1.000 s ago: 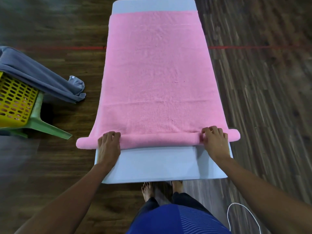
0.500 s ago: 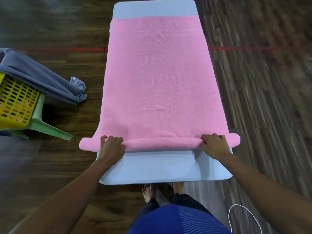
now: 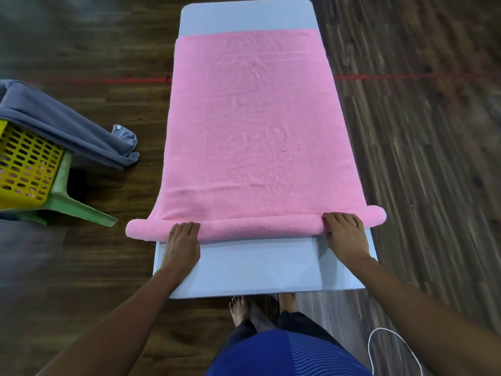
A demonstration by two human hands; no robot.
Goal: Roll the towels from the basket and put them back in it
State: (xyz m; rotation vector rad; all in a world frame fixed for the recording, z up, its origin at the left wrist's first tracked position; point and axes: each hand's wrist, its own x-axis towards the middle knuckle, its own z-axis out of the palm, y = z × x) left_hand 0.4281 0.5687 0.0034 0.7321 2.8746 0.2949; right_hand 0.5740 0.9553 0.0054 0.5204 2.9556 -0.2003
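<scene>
The pink towel (image 3: 254, 131) lies flat along the bench (image 3: 244, 267) so it rolls evenly. Spaced wide to keep the roll straight, the left grip (image 3: 184, 240) presses it with straight fingers and the right grip (image 3: 345, 234) curls over it.

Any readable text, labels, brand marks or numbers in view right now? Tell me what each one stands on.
No text can be read anywhere in this view.
White tag on the grey towel: too small to read.
Pink towel: only a stitched line, no lettering.
Yellow basket: no label visible.
Red line on the floor: a plain stripe, no characters.
</scene>
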